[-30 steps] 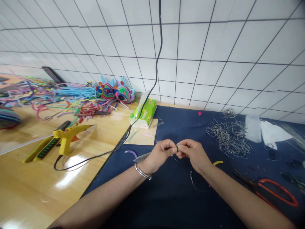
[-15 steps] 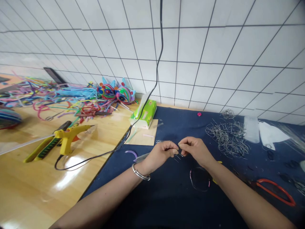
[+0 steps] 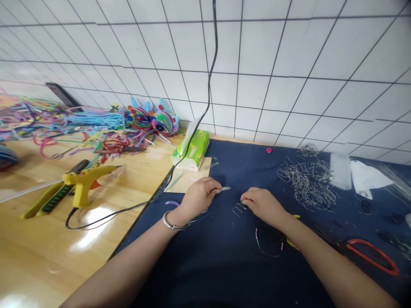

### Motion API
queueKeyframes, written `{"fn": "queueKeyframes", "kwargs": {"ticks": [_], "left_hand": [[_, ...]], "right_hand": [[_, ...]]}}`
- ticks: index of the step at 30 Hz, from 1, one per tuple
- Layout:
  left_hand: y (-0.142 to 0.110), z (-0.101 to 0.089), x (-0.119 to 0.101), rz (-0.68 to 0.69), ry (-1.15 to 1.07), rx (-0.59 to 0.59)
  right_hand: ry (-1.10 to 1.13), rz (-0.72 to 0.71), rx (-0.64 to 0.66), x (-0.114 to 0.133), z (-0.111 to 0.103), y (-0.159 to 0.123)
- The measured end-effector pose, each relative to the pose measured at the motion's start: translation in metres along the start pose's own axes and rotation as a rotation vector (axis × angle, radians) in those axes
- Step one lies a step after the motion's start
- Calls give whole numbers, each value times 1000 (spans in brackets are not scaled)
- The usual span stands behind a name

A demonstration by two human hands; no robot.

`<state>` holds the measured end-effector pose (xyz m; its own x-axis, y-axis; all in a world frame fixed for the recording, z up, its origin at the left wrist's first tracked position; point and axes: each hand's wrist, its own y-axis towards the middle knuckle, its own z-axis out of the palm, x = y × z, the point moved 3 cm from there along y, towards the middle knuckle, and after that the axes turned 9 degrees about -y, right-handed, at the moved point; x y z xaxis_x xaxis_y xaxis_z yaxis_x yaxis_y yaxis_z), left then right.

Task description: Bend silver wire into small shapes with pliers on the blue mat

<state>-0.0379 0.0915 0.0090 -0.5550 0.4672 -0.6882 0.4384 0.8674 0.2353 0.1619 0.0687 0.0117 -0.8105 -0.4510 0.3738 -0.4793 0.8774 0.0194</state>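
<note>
My left hand (image 3: 201, 194), with a silver bangle (image 3: 173, 226) on the wrist, is closed at the fingertips on a few short straight wires (image 3: 226, 188) just above the dark blue cloth. A little to the right, my right hand (image 3: 263, 204) pinches one end of a U-shaped bent wire (image 3: 243, 205). Beside it on the cloth lie other bent wires (image 3: 237, 209). Longer thin wires (image 3: 201, 216) are partly covered by my left hand. A thin hoop with pink beads (image 3: 257, 237) rests below my right wrist.
A tangled heap of wire (image 3: 308, 182) and orange-handled scissors (image 3: 372, 256) are on the right. At left are a yellow glue gun (image 3: 85, 184), pliers (image 3: 45, 201) and colourful fuzzy stems (image 3: 96, 122). A black cord (image 3: 210, 85) hangs past a green tissue pack (image 3: 199, 147).
My hands have moved apart. The left has shifted leftward onto the short straight wires; the right stays nearly in place, with the bent wires now uncovered beside it.
</note>
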Motion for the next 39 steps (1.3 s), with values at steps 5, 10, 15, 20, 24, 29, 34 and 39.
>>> {"fn": "queueKeyframes", "kwargs": {"ticks": [5,10,15,20,24,29,34,39], "left_hand": [[1,0,1,35,182,-17],[4,3,5,45,252,5],[6,4,8,31,250,9],[8,2,7,26,320,10],[8,0,3,31,400,-3],[6,-4,-9,84,432,-9],[0,5,-32,188,436,56],[-4,19,-47,253,423,109]], "right_hand": [[-29,-25,-9,3,-1,-1],[-113,-31,0,5,4,-3],[-133,-30,0,7,6,-4],[-124,-41,-15,8,7,-4],[-130,-38,-12,7,8,-4],[-121,-17,-94,7,5,-4],[-123,-53,-300,13,-4,-5],[-233,-151,-262,21,1,-7]]}}
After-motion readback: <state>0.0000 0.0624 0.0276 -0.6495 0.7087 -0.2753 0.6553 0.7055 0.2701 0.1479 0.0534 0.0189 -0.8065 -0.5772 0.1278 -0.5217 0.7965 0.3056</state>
